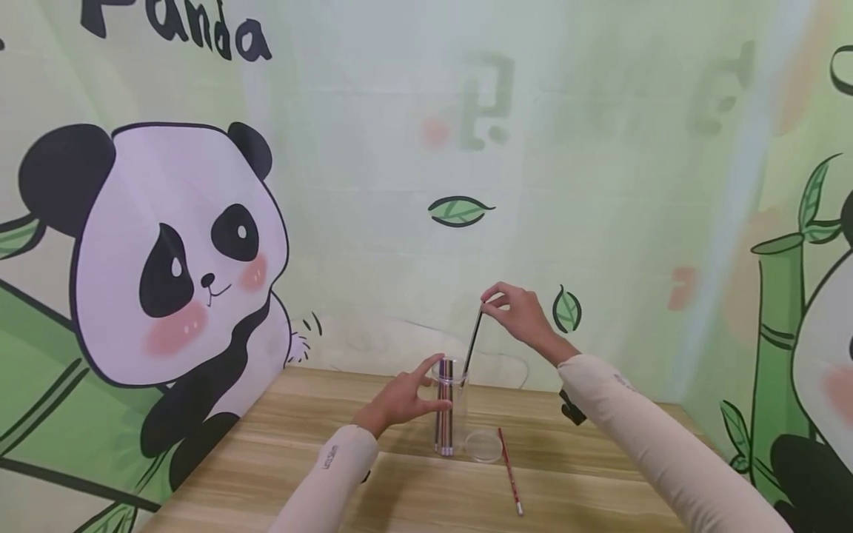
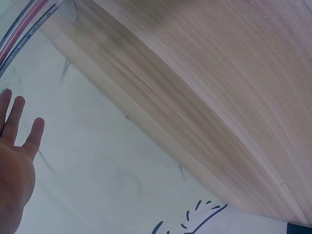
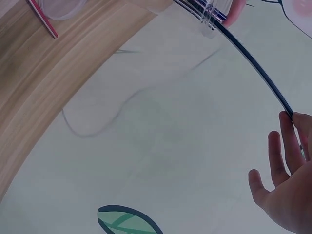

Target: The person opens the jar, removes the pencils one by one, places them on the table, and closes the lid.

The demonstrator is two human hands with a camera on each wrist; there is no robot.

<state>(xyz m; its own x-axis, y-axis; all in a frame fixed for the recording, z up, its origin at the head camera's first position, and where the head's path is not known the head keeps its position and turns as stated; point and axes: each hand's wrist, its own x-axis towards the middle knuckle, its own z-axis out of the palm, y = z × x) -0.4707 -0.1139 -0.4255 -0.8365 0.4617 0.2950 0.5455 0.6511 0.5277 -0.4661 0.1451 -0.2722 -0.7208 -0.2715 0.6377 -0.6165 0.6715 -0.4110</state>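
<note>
A clear cylindrical jar [image 1: 460, 414] stands upright on the table with several pencils [image 1: 444, 426] bunched in its left side. My left hand [image 1: 400, 400] holds the jar from the left, thumb across its front and index finger at the rim. In the left wrist view, other fingers of the left hand [image 2: 19, 131] stick out fairly straight. Above the jar, my right hand [image 1: 516, 311] pinches the upper end of a dark pencil [image 1: 474, 339] between thumb and fingertips. That pencil slants down, its lower end inside the jar's mouth.
Right of the jar lies a round clear lid [image 1: 483, 446]. Beside it is a red pencil [image 1: 510, 474] on the wooden table [image 1: 586, 481]. A wall hanging with panda drawings [image 1: 180, 259] rises right behind the table's far edge.
</note>
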